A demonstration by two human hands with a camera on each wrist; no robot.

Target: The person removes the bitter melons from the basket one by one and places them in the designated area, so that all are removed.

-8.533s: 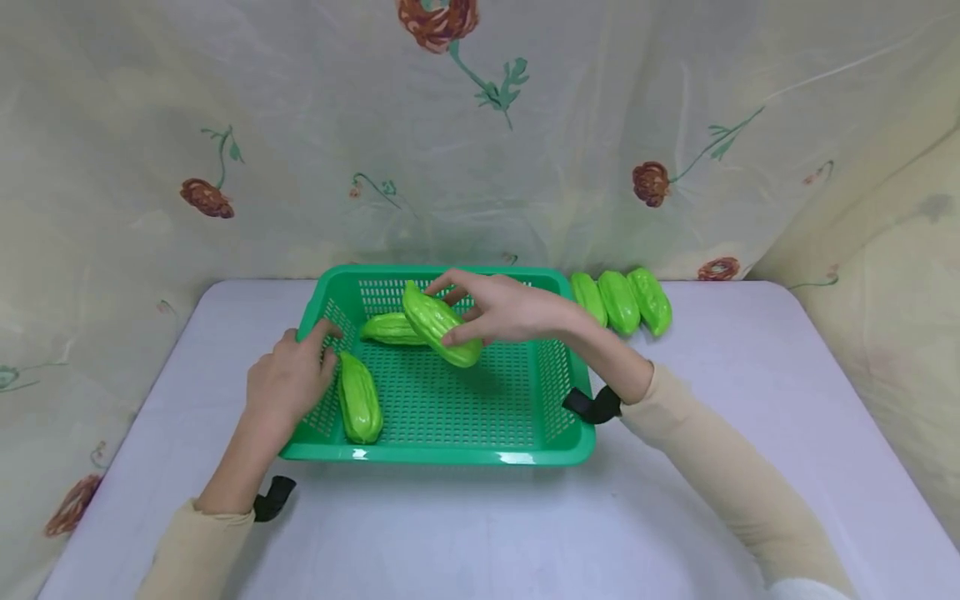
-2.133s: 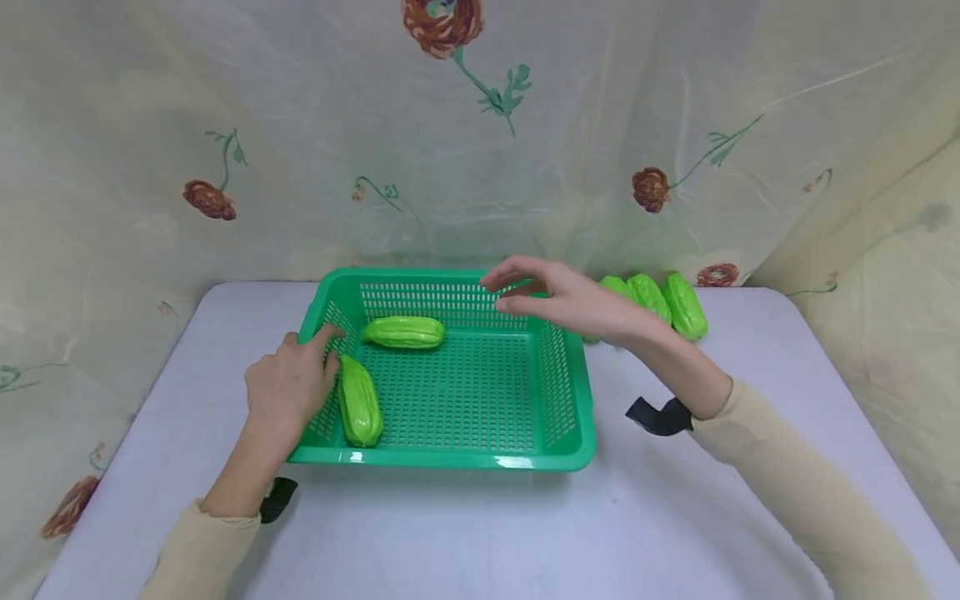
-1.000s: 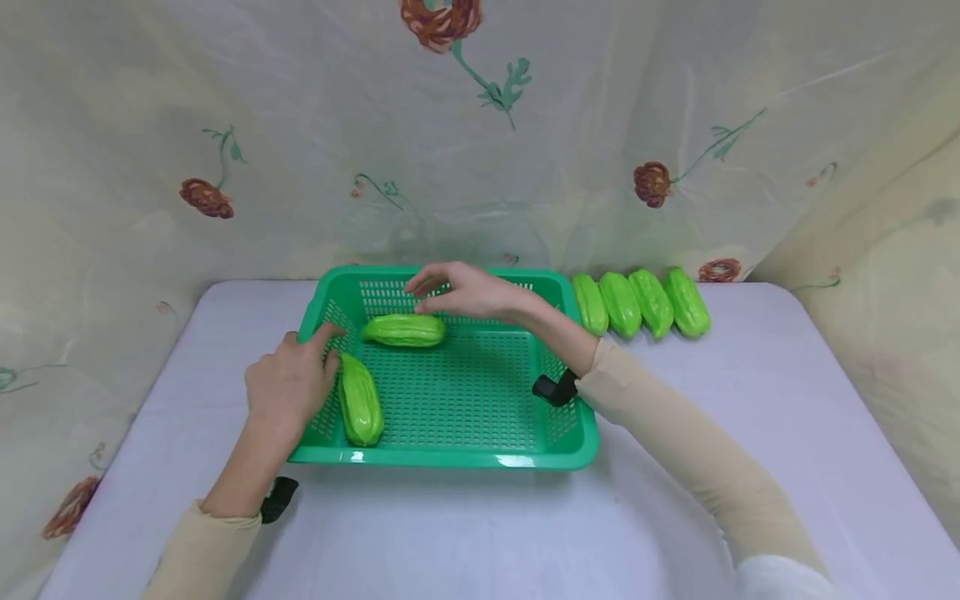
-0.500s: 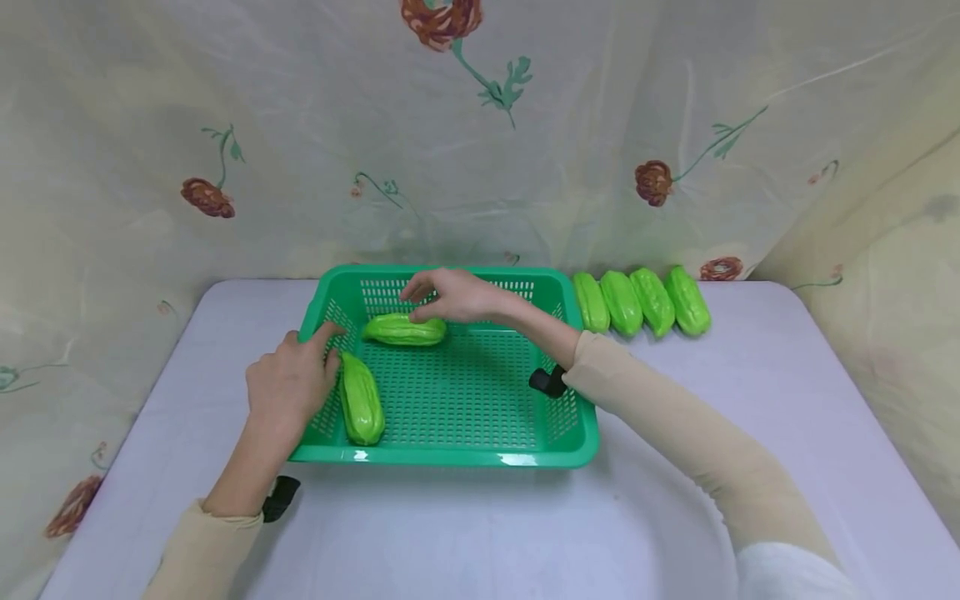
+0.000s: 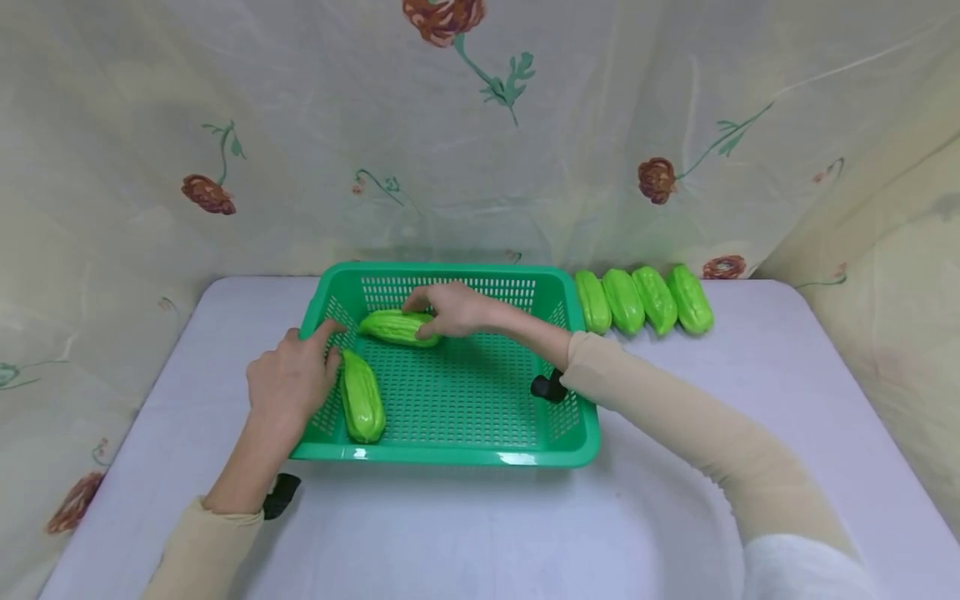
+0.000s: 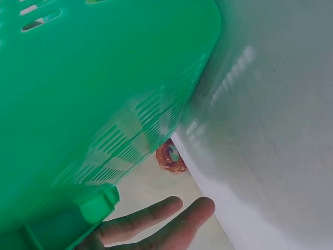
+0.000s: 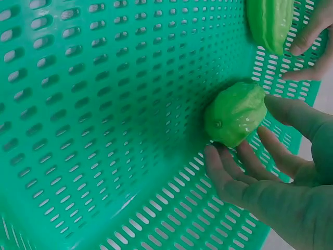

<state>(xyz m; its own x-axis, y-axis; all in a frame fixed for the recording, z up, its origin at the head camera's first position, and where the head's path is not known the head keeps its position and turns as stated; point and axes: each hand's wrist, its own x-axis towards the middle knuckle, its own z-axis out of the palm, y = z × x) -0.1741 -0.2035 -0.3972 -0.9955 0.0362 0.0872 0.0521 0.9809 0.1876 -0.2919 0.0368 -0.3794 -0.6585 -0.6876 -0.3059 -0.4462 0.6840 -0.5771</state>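
Near the back left corner of the basket [image 5: 450, 457], right hand [image 5: 459, 310] is pinching a gourd [image 5: 390, 327]; left hand [image 5: 288, 379] grips the left edge.

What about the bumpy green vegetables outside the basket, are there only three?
No, the head view shows four green vegetables side by side on the table, right of the basket.

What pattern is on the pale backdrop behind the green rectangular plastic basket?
The pale backdrop has reddish-brown flowers on green stems; clearest in the head view.
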